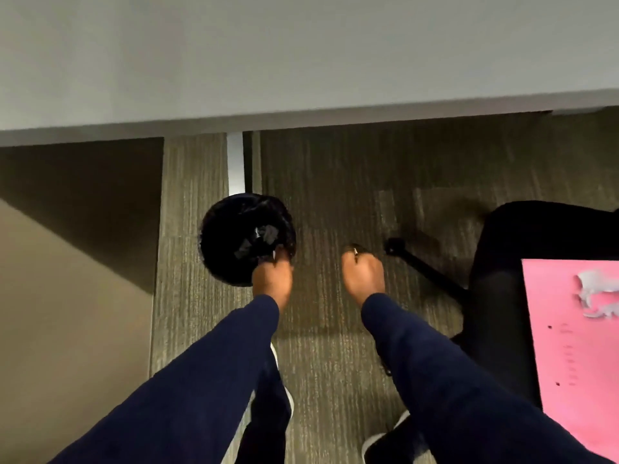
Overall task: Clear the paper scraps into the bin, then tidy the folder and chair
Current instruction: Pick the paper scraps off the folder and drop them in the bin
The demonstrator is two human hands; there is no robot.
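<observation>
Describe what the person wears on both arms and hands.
Both arms are covered by long, plain dark navy sleeves that end at the wrists, with no visible markings. The left hand is bare, with no glove. The right hand is also ungloved; a small pale glint near its fingers may be a ring, but it is too blurred to tell.

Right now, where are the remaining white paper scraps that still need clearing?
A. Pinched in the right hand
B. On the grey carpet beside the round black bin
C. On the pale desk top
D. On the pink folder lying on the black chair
D: the white paper scraps sit on the pink folder, which lies on the black chair, apart from the round black bin at the left hand.
</observation>
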